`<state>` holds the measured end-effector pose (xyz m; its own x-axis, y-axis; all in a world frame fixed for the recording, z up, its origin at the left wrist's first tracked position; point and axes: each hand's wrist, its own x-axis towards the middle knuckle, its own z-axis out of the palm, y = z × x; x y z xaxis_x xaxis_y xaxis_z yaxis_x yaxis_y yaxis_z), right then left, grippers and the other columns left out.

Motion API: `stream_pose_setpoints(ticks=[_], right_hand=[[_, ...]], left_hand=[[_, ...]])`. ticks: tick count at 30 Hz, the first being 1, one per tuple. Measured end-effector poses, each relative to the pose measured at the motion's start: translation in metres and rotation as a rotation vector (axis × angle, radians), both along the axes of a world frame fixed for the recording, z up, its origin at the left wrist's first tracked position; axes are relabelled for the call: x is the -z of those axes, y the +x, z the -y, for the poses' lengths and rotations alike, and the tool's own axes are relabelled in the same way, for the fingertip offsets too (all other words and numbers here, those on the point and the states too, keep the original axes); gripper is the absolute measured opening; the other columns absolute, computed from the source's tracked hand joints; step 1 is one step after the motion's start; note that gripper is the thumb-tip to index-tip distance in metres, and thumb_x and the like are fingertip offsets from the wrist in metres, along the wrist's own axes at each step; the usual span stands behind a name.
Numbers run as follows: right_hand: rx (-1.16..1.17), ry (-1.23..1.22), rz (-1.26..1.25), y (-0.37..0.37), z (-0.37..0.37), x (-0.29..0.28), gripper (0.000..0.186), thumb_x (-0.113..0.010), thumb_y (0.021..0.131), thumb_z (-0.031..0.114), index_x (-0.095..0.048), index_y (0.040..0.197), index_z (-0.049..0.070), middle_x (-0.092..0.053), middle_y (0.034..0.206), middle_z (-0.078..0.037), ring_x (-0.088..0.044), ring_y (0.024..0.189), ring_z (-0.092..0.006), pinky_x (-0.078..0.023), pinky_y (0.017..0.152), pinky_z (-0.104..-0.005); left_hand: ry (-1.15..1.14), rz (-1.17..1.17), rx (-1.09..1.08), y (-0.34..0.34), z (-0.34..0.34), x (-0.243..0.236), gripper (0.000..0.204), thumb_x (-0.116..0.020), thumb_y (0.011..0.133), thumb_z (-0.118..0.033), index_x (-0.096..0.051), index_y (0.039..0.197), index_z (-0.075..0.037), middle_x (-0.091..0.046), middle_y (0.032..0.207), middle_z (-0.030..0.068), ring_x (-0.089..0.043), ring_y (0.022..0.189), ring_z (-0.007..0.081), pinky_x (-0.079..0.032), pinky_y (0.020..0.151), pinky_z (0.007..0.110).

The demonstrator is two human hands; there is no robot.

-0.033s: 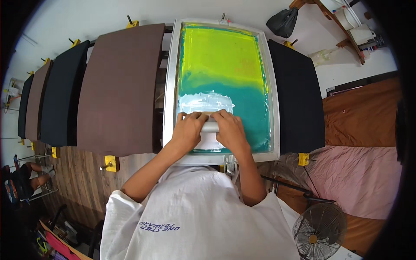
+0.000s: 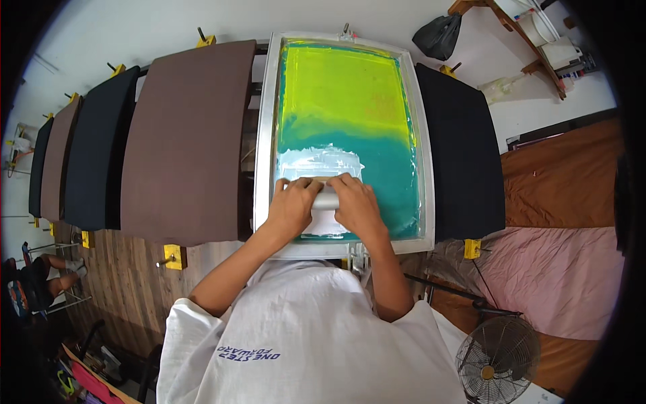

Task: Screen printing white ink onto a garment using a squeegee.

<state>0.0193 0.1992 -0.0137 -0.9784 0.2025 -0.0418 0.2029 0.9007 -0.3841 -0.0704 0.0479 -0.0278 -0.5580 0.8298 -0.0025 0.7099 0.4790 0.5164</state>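
Both my hands grip a squeegee with a pale metal handle, side by side. My left hand is closed round its left part, and my right hand round the right, fingers curled over the top. The squeegee rests on the mesh of a screen printing frame, in the near left part of the screen. White ink lies smeared just beyond the squeegee and also shows below it. The screen's mesh is yellow-green at the far end and teal nearer to me. My fingers hide the blade.
A brown fabric-covered board stands left of the frame, with a black board beyond it. Another black board is at the right. Yellow clamp blocks line the edges. A fan stands at lower right, near brown and pink cloth.
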Motion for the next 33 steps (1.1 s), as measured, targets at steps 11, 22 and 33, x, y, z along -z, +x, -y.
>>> stream_pose_setpoints(ticks=[11,22,33], right_hand=[[-0.009,-0.076,0.124,0.075,0.049,-0.023,0.047,-0.061,0.069,-0.006,-0.06,0.115,0.003,-0.061,0.117,-0.015,-0.058,0.112,-0.032,-0.04,0.095,-0.0438],[0.005,0.034,0.039,-0.013,0.023,-0.013,0.041,-0.063,0.071,-0.005,-0.063,0.112,0.004,-0.063,0.104,-0.016,-0.063,0.098,-0.0347,-0.046,0.083,-0.0471],[-0.048,0.067,0.044,-0.031,0.036,-0.003,0.037,-0.065,0.072,-0.003,-0.063,0.108,0.004,-0.063,0.101,-0.015,-0.063,0.096,-0.0342,-0.047,0.079,-0.0482]], left_hand=[[-0.078,0.092,0.113,0.067,0.05,-0.022,0.052,-0.061,0.071,0.005,-0.061,0.122,-0.004,-0.063,0.122,0.018,-0.06,0.113,0.0303,-0.037,0.1,0.045],[-0.024,-0.01,0.032,-0.02,0.019,-0.011,0.052,-0.063,0.068,0.006,-0.066,0.118,-0.009,-0.069,0.112,0.0102,-0.063,0.104,0.0298,-0.041,0.094,0.045],[-0.049,0.011,0.024,-0.034,0.035,-0.012,0.049,-0.064,0.068,0.006,-0.068,0.115,-0.007,-0.069,0.106,0.0138,-0.065,0.097,0.0323,-0.043,0.092,0.042]])
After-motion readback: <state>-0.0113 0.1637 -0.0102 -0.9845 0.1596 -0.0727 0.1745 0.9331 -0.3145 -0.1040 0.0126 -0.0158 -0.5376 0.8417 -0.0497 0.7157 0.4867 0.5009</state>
